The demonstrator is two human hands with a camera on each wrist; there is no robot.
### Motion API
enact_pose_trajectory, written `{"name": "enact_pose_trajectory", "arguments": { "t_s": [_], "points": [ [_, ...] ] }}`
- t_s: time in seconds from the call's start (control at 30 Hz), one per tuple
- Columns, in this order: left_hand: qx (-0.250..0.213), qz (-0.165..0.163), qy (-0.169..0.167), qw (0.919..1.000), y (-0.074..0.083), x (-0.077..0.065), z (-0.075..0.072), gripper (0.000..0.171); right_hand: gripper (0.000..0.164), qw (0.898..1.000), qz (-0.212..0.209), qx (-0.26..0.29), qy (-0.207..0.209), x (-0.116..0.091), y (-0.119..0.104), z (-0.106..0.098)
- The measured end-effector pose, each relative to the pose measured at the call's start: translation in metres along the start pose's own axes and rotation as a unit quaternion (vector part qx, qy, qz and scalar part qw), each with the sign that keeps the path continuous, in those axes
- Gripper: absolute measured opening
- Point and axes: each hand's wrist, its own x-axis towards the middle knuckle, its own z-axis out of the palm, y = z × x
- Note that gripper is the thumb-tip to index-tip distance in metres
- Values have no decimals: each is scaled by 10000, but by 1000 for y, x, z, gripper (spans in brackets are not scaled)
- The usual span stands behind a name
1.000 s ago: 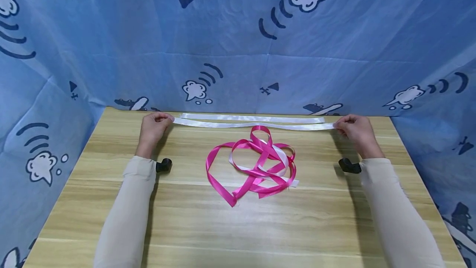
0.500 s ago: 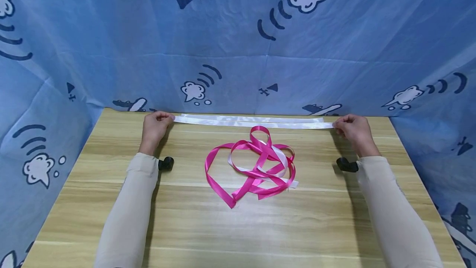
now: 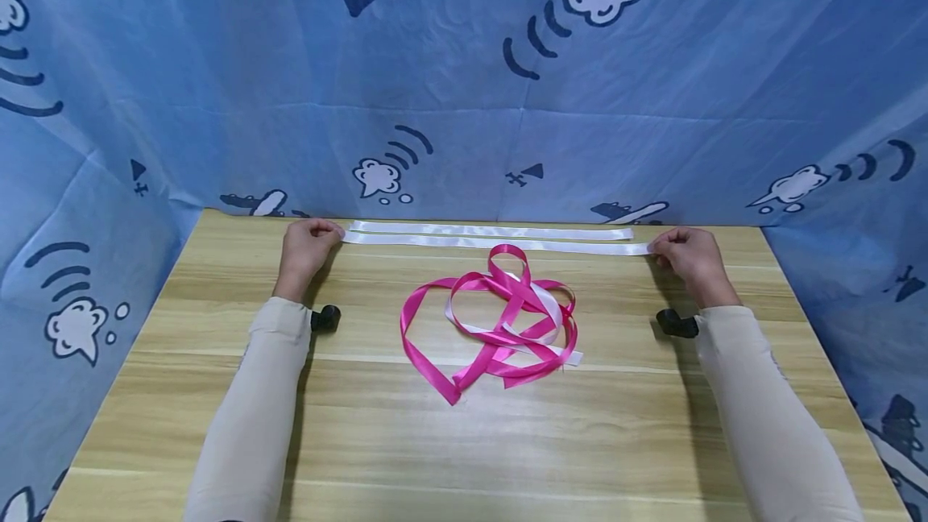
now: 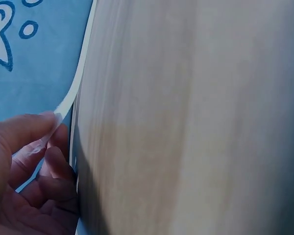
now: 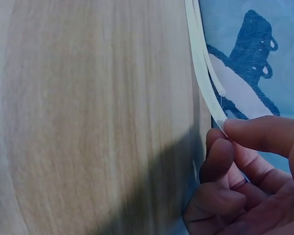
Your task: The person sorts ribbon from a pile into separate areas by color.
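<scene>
Between my two hands a white satin ribbon (image 3: 449, 242) stretches nearly straight across the back of the table. My left hand (image 3: 304, 254) pinches its left end between thumb and forefinger, as the left wrist view also shows at the ribbon (image 4: 71, 98). The right end is pinched by my right hand (image 3: 693, 260); its thumb presses the ribbon (image 5: 206, 88) in the right wrist view. Just behind it, a second white ribbon (image 3: 493, 229) lies along the back edge. Nearer to me, a pink ribbon (image 3: 416, 345) is heaped in loops, tangled with a white ribbon (image 3: 553, 308).
The wooden table (image 3: 464, 457) ends at the back against a blue printed cloth (image 3: 464, 103), which also hangs at both sides. Dark wrist cameras (image 3: 677, 323) stick out inward from both sleeves.
The held ribbon has gone from slightly sagging to nearly straight. It overlapped the rear ribbon half a second ago and now lies a little nearer, with a narrow gap between them.
</scene>
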Motion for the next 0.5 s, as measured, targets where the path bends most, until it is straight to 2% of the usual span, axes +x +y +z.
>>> {"name": "enact_pose_trajectory", "arguments": {
  "t_s": [0.27, 0.5],
  "points": [
    [90, -89, -22, 9999, 0, -2, 0, 20, 9, 9999, 33, 121, 15, 0, 1, -1],
    [167, -154, -176, 9996, 0, -6, -6, 28, 27, 9998, 136, -92, 151, -5, 3, -6]
  ]
}}
